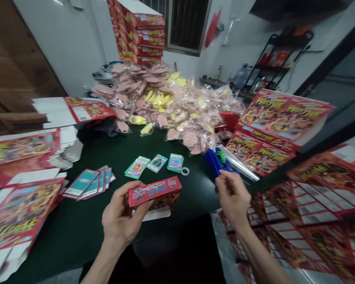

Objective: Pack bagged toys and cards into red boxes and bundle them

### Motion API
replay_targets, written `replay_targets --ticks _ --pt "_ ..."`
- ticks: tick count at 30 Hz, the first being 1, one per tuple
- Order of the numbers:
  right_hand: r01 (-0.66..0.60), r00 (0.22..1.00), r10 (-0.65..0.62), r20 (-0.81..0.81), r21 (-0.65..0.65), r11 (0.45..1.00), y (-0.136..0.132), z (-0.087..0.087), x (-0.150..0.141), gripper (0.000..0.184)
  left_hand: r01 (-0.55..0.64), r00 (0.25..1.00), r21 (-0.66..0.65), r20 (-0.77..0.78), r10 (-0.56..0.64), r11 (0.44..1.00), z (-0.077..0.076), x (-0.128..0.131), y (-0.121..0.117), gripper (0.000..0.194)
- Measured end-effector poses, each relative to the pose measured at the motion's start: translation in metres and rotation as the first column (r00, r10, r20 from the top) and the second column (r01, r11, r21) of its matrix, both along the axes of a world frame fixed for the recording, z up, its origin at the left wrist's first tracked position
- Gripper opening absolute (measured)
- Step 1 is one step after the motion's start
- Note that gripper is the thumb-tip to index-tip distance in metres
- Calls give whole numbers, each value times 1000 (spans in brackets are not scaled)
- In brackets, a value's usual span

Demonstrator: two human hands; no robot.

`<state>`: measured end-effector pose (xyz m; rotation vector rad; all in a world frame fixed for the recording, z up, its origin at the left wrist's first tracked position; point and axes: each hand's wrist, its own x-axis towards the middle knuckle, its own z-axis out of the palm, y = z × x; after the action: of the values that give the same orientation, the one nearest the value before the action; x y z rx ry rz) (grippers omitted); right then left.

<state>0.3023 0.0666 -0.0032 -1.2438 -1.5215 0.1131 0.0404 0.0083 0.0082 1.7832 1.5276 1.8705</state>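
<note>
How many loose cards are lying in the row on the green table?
3: the left card, the middle card and the right card, in a line just beyond the red box, with a small ring beside the right one. None seems hidden.

Red box (154,192) partly hidden by left hand (121,213); printed cards (156,163) too small to read

Cards (157,163) lie on the table (77,232) before a heap of bagged items (162,106), with stacked cartons (284,118) to its right.
</note>
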Motion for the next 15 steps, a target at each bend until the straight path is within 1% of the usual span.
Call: replay_targets --ticks 1,2,3,4,6,8,9,12,15 --pt "148 989 -147 17 -19 989 5 0 23 19 -9 1000 -12 1 9 1000 -1 0 0 39" --pt "253 967 -250 50 -49 966 10 0 45 22 -17 1000 -19 6 18 1000 -2 0 0 37" --pt "308 950 -302 79 -79 948 17 1 65 25 -23 1000 -21 14 23 1000 -3 0 0 37" --pt "332 941 -320 107 -116 936 24 1 82 26 -21 1000 -22 18 21 1000 -3 0 0 38" --pt "300 951 -272 149 -210 931 39 3 105 27 -11 1000 -12 13 11 1000 -5 0 1 39" --pt "228 968 -177 178 -326 917 54 5 114 24 -16 1000 2 -8 16 1000 -6 0 2 40" --pt "188 975 -124 182 -389 902 61 6 116 22 -22 1000 8 -15 22 1000 -6 -1 3 40" --pt "93 988 -5 155 -565 820 77 11 116 19 -18 1000 11 -17 18 1000 -6 -1 3 40" --pt "19 997 37 67 -687 726 84 15 115 22 -2 1000 3 -2 2 1000 -6 -2 3 40"
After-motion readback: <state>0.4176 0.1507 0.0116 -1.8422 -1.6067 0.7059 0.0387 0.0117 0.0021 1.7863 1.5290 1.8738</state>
